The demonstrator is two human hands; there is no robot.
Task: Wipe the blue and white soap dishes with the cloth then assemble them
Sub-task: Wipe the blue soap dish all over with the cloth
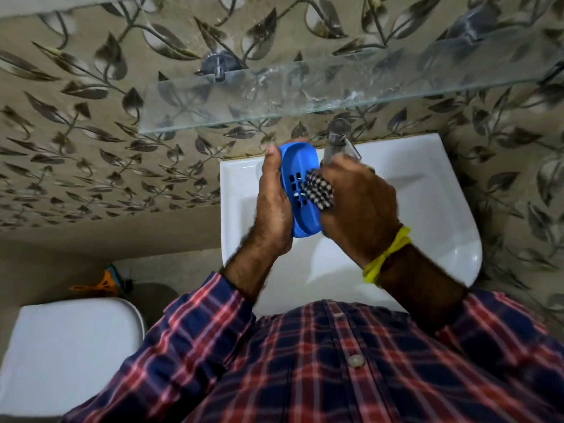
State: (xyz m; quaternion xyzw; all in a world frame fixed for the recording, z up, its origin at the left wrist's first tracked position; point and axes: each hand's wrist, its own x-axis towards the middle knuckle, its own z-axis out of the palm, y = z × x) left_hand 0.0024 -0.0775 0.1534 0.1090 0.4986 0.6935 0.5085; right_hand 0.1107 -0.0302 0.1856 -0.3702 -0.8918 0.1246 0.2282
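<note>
Left grip (268, 206) holds blue soap dish (300, 190), right grip (357, 209) presses cloth (317, 190) inside

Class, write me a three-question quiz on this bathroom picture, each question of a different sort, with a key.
1. True or false: the left hand grips the blue soap dish over the sink.
2. What does the right hand press on the dish? A) sponge B) checked cloth C) soap bar
3. Fill in: above the sink hangs a ___ shelf.

Key: 1 true; 2 B; 3 glass.
</note>
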